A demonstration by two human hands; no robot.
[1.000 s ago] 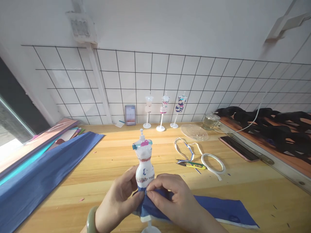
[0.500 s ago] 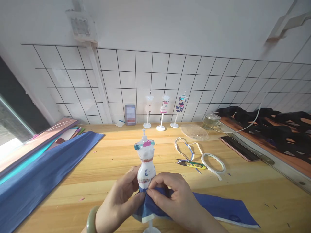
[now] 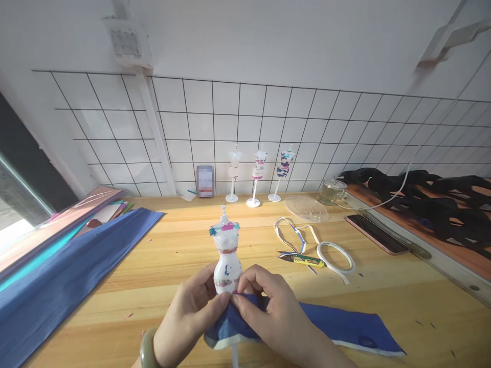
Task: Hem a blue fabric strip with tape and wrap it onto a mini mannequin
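Observation:
A small white dress form (image 3: 226,254), marked with pink, teal and blue patches, stands upright on a thin stem in front of me. Round its lower hips hangs a strip of blue fabric (image 3: 345,324) with a pale edge; its long loose end trails right over the table. My left hand (image 3: 192,312) cups the form's left side, its thumb pressing the fabric against the hip. With thumb and index finger, my right hand (image 3: 272,304) pinches the fabric's upper edge at the front. The form's base lies out of view.
Three dress forms (image 3: 256,168) stand along the tiled wall. Yellow-handled thread snips (image 3: 307,260), a tape roll (image 3: 352,263) and a phone (image 3: 376,233) lie to the right, with a glass cup (image 3: 332,191) behind. Blue cloth (image 3: 84,266) covers the left side of the table.
The dress form has shifted slightly left and leans a little differently, with both hands moving along. The right fingers still pinch the fabric at the hip; the loose end has slid slightly left.

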